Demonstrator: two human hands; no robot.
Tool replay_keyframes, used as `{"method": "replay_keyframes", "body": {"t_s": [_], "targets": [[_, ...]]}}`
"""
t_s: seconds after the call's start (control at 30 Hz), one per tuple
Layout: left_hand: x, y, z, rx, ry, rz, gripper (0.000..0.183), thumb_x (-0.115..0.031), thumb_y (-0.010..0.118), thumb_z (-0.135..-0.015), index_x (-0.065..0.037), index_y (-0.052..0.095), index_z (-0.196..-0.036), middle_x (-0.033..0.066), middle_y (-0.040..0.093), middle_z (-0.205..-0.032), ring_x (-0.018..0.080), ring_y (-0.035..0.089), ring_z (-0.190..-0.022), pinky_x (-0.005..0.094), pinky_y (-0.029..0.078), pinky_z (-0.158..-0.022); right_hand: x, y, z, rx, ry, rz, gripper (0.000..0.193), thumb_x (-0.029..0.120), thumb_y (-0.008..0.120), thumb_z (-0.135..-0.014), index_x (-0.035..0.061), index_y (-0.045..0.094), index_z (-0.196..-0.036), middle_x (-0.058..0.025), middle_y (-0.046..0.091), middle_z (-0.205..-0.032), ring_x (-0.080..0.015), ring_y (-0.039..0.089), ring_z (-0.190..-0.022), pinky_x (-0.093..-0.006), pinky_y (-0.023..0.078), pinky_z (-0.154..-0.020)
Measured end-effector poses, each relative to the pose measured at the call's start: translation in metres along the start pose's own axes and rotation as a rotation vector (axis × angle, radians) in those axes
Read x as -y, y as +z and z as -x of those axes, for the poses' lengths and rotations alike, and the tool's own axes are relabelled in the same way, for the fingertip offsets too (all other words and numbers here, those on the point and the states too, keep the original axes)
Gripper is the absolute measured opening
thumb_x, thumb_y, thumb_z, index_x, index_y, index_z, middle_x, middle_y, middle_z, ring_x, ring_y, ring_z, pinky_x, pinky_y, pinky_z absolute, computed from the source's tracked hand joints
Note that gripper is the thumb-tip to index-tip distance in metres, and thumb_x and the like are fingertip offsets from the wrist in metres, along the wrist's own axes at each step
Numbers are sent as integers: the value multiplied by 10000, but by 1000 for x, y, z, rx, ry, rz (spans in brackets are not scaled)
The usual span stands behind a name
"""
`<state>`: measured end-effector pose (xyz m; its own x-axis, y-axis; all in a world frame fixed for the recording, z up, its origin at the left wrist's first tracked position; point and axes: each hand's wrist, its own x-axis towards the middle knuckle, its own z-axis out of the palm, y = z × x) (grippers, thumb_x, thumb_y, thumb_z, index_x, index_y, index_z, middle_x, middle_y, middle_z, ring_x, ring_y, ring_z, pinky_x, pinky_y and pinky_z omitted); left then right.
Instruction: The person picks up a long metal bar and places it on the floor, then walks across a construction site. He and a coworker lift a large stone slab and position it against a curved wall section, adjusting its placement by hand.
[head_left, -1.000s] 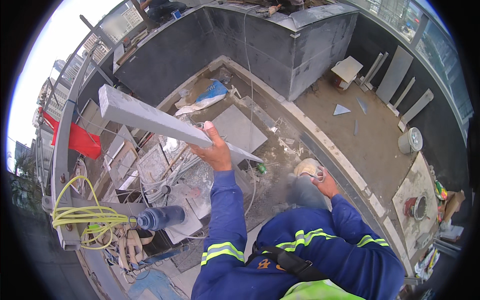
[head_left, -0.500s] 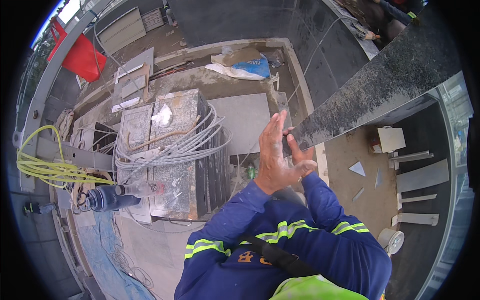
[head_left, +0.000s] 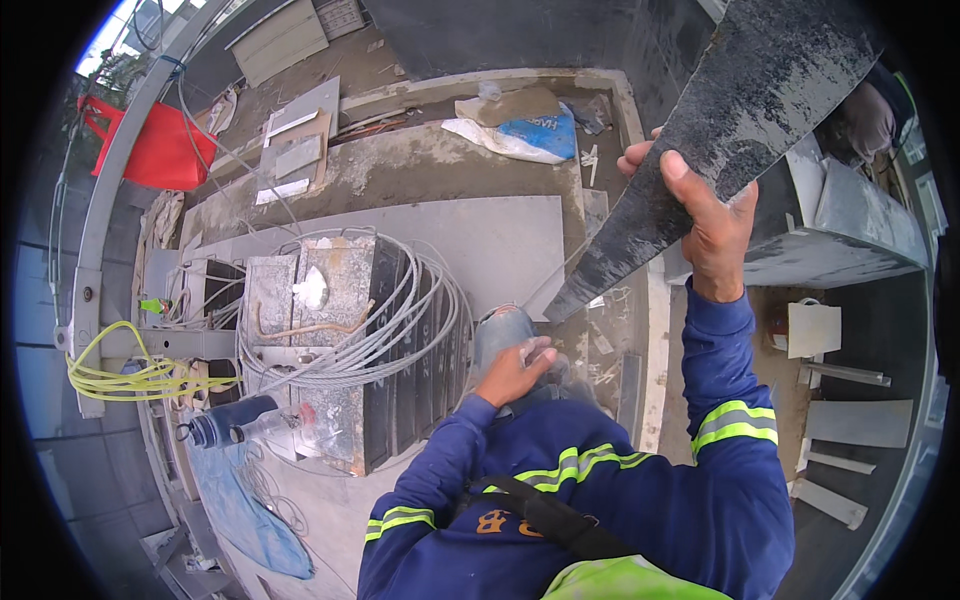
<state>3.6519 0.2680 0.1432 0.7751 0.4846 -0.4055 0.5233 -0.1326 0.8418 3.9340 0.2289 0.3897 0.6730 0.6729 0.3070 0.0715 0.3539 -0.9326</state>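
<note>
A long dark stone-like strip (head_left: 735,110) with a mottled, dusty face slants from the upper right to a narrow end near the middle. My right hand (head_left: 710,215) is closed around it, thumb on the face and fingertips showing past the far edge. My left hand (head_left: 515,371) is low, beside my bent knee (head_left: 503,335), with nothing in it. Its fingers are loosely bent and apart. Left of that hand stands a block-like stack (head_left: 340,260) with coiled steel wire rope (head_left: 400,350) draped around it.
Two bottles, one dark blue (head_left: 235,422) and one clear (head_left: 285,425), are at the stack's near left. Yellow cord (head_left: 150,375) hangs over a metal frame (head_left: 90,250) holding a red bag (head_left: 160,145). A blue-and-white sack (head_left: 520,130) lies ahead. Another person (head_left: 865,120) is at upper right.
My hands have separated: the right has gone up and right to grip the strip, the left has dropped towards my knee. The strip's end now points more steeply down, and the view has shifted.
</note>
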Motion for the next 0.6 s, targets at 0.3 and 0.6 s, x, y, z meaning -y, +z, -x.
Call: {"method": "replay_keyframes", "body": {"t_s": [0.3, 0.6], "targets": [[-84, -10, -154, 301, -164, 1080, 969, -768, 377, -980, 17, 346, -1546, 180, 584, -1416, 285, 638, -1163, 436, 508, -1003, 2, 32, -81, -21, -158, -98, 365, 153, 709, -909, -63, 609, -1186, -237, 737, -1002, -329, 745, -921, -449, 613, -866], [-110, -112, -324, 5, 11, 1977, 675, -617, 574, -980, -83, 475, -1382, 72, 582, -1261, 231, 530, -1239, 450, 446, -1073, -124, 92, -221, 23, -121, -225, 370, 121, 594, -977, -45, 504, -1295, -305, 683, -1142, -414, 689, -1087, -549, 551, -997]]}}
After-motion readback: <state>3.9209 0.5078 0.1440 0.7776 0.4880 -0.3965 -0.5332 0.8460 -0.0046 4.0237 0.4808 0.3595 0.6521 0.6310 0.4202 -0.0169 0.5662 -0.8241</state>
